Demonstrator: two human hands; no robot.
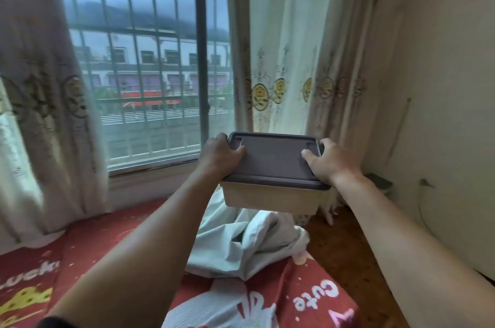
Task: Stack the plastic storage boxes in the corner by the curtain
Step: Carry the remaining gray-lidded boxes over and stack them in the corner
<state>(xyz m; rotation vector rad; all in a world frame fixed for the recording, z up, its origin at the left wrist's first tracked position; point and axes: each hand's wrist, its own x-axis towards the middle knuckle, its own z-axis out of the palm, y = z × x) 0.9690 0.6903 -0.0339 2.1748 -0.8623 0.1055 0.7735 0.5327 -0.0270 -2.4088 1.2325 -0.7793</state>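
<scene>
I hold a beige rectangular plastic storage box with a dark brown lid (273, 167) in mid-air, its long axis running left to right across my view. My left hand (221, 155) grips the left end, thumb on the lid and fingers curled over the edge; my right hand (325, 160) grips the right end the same way. The corner by the pale embroidered curtain (300, 60) lies ahead and to the right, beyond the box, so my right hand is nearer it. Below the box, rumpled white cloth (241, 242) lies at the far right corner of a red patterned bed cover (88, 247). A barred window (150, 60) fills the left.
</scene>
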